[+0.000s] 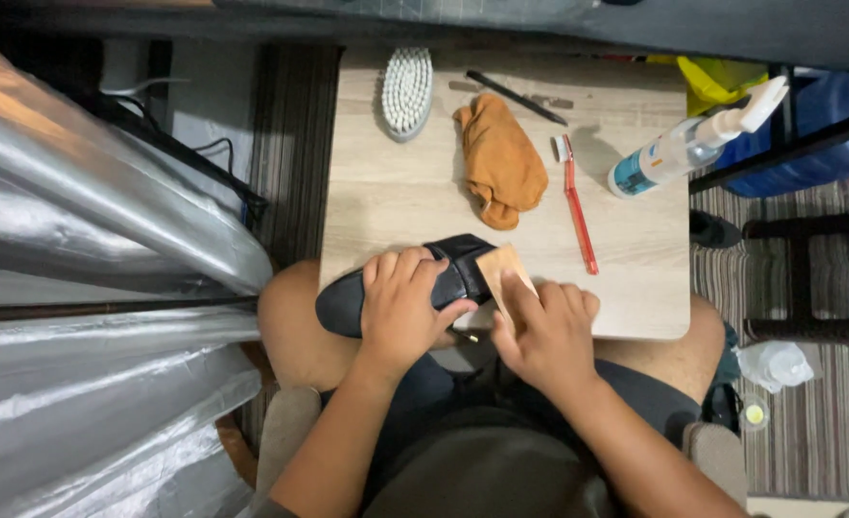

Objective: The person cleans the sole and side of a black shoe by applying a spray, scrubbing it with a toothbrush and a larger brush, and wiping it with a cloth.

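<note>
fingers (400, 273) of the left hand (400, 312) pin a black shoe (386, 288) lying crosswise, toe pointing left.

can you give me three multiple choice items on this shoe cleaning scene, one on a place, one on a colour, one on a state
1. Where does the orange cloth lie?
A. between the white brush and the red toothbrush
B. on the floor
C. over the spray bottle

2. What colour is the shoe?
A. white
B. black
C. red

3. What is the left hand doing?
A. resting flat on the bare table
B. gripping the shoe
C. holding the toothbrush

Answers: 1 A, the cloth sits on the table with the brush to one side and the toothbrush to the other. 2 B, its upper is black. 3 B, its fingers wrap over the shoe while the right hand presses a tan wooden piece at the shoe's opening.
</note>
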